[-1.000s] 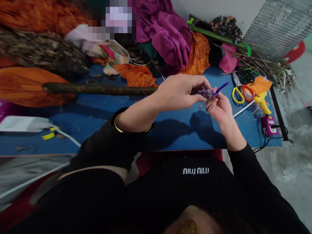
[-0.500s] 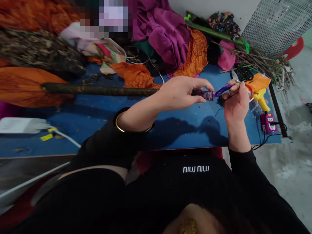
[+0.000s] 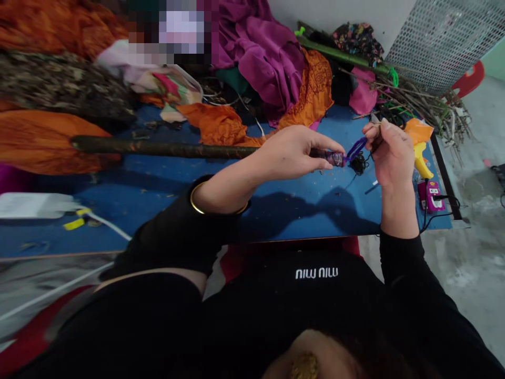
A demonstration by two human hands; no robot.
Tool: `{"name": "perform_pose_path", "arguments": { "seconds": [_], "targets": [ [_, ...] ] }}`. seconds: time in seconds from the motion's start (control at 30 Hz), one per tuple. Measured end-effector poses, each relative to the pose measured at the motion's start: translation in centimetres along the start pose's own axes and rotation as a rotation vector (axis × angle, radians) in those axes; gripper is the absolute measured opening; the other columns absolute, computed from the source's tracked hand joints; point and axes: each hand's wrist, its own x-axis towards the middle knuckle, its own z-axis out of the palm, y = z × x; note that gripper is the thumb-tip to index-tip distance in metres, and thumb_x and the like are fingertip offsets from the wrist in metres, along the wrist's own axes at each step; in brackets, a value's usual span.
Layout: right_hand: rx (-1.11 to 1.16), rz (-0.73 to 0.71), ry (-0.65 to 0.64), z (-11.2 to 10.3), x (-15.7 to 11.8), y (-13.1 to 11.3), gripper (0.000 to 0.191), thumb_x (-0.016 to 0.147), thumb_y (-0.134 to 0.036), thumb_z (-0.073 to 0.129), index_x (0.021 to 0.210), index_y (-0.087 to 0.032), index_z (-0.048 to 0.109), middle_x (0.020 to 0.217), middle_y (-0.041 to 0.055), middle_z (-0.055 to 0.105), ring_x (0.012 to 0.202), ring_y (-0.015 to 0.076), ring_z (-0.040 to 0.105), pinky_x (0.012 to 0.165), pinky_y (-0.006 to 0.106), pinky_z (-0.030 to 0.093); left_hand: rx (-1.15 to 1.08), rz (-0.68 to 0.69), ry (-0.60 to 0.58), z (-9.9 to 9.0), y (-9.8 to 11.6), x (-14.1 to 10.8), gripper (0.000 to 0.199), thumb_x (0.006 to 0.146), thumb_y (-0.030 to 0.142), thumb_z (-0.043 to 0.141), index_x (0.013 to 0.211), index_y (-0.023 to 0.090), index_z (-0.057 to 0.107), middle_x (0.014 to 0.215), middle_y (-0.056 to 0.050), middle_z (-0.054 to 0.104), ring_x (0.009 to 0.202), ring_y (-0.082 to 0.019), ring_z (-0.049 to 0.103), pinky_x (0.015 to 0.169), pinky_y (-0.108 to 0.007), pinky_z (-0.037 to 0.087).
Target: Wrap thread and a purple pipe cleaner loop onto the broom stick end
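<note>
My left hand (image 3: 290, 152) is wrapped around the right end of a long brown stick (image 3: 169, 149). Purple and dark wrapping (image 3: 335, 158) covers the tip that pokes out past my fingers. From that tip extends a purple cord loop (image 3: 357, 148), reaching toward my right hand (image 3: 394, 152). Thumb and fingertips of my right hand are pinched together on what looks like a thin dark cord, partly hidden by the fingers. A small tangle of black cord (image 3: 359, 164) is just below the loop. At its left end the stick meets gathered orange cloth (image 3: 47, 141).
Purple cloth (image 3: 268, 58) and orange patterned cloth (image 3: 315, 79) lie along the back of the blue table (image 3: 252, 226). Dry twigs (image 3: 430, 100) stick out at the right corner. A yellow glue gun (image 3: 423, 160) and a magenta power box (image 3: 432, 196) sit right of my hand.
My right hand has moved a little right and away from the stick's tip, uncovering more of the purple loop and the black tangle. My left hand keeps its grip.
</note>
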Motion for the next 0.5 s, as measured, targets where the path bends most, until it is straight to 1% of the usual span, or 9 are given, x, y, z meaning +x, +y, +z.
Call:
{"name": "perform_pose_path", "arguments": {
  "seconds": [0.03, 0.07, 0.17, 0.23, 0.3, 0.37, 0.4, 0.43, 0.5],
  "targets": [
    [0.004, 0.026, -0.044, -0.2, 0.3, 0.0, 0.028, 0.091, -0.04, 0.072, 0.07, -0.023, 0.08, 0.082, 0.0026, 0.076, 0.074, 0.0119, 0.063, 0.066, 0.027, 0.049, 0.001, 0.003, -0.01, 0.0, 0.0, 0.0, 0.044, 0.079, 0.027, 0.073, 0.122, 0.026, 0.083, 0.109, 0.001, 0.085, 0.098, -0.021, 0.078, 0.09, -0.031, 0.058],
    [-0.014, 0.025, -0.095, -0.4, 0.5, -0.2, 0.028, 0.09, -0.042, 0.074, 0.071, -0.023, 0.081, 0.082, 0.0029, 0.075, 0.076, 0.0131, 0.064, 0.071, 0.028, 0.052, 0.002, 0.006, -0.021, 0.0, 0.0, 0.0, 0.044, 0.079, 0.027, 0.073, 0.121, 0.026, 0.083, 0.11, 0.001, 0.085, 0.099, -0.022, 0.078, 0.091, -0.031, 0.058],
    [-0.152, -0.033, -0.261, -0.9, 0.7, -1.5, 0.029, 0.089, -0.046, 0.077, 0.069, -0.026, 0.08, 0.079, 0.0029, 0.074, 0.089, 0.0192, 0.069, 0.092, 0.037, 0.058, -0.004, 0.011, -0.042, 0.2, 0.0, 0.1, 0.043, 0.079, 0.029, 0.074, 0.121, 0.026, 0.084, 0.112, 0.0, 0.085, 0.101, -0.022, 0.078, 0.091, -0.031, 0.058],
    [-0.273, -0.058, -0.376, -0.9, 0.8, -2.9, 0.03, 0.09, -0.048, 0.077, 0.069, -0.028, 0.08, 0.08, 0.0021, 0.074, 0.093, 0.0212, 0.07, 0.101, 0.043, 0.057, -0.013, 0.01, -0.049, 0.3, 0.0, 0.1, 0.043, 0.08, 0.03, 0.074, 0.122, 0.026, 0.083, 0.111, -0.001, 0.085, 0.1, -0.022, 0.078, 0.089, -0.03, 0.059],
    [-0.382, -0.116, -0.49, -0.5, 0.9, -4.3, 0.032, 0.094, -0.048, 0.074, 0.071, -0.028, 0.082, 0.083, 0.0013, 0.076, 0.094, 0.0202, 0.07, 0.108, 0.046, 0.054, -0.02, 0.01, -0.05, 0.4, 0.0, 0.1, 0.045, 0.08, 0.031, 0.073, 0.123, 0.026, 0.083, 0.11, 0.0, 0.085, 0.099, -0.022, 0.078, 0.087, -0.03, 0.059],
    [-0.441, -0.198, -0.571, 0.0, 1.2, -5.0, 0.032, 0.097, -0.045, 0.071, 0.074, -0.027, 0.084, 0.084, 0.0006, 0.078, 0.093, 0.0183, 0.07, 0.109, 0.045, 0.052, -0.022, 0.013, -0.049, 0.5, 0.0, 0.1, 0.045, 0.08, 0.03, 0.071, 0.124, 0.026, 0.082, 0.111, 0.0, 0.085, 0.099, -0.022, 0.078, 0.086, -0.03, 0.059],
    [-0.452, -0.22, -0.581, 0.2, 1.5, -5.1, 0.031, 0.097, -0.043, 0.07, 0.074, -0.027, 0.083, 0.083, 0.0, 0.078, 0.092, 0.0172, 0.07, 0.107, 0.043, 0.053, -0.021, 0.017, -0.05, 0.5, 0.0, 0.1, 0.045, 0.08, 0.03, 0.071, 0.123, 0.027, 0.083, 0.111, 0.0, 0.085, 0.099, -0.022, 0.078, 0.085, -0.03, 0.058],
    [-0.452, -0.219, -0.572, 0.4, 1.8, -4.9, 0.03, 0.097, -0.04, 0.07, 0.073, -0.026, 0.083, 0.081, -0.0005, 0.078, 0.091, 0.016, 0.07, 0.103, 0.04, 0.055, -0.019, 0.021, -0.052, 0.5, 0.0, 0.1, 0.044, 0.08, 0.03, 0.071, 0.123, 0.027, 0.083, 0.111, 0.0, 0.085, 0.098, -0.022, 0.078, 0.086, -0.03, 0.058],
    [-0.414, -0.148, -0.502, 0.3, 2.7, -3.8, 0.028, 0.095, -0.037, 0.071, 0.072, -0.024, 0.081, 0.077, -0.0013, 0.077, 0.084, 0.0125, 0.069, 0.091, 0.033, 0.057, -0.015, 0.029, -0.058, 0.4, 0.0, 0.1, 0.043, 0.08, 0.03, 0.071, 0.121, 0.026, 0.084, 0.109, 0.001, 0.085, 0.097, -0.021, 0.078, 0.087, -0.03, 0.058]
  ]
}}
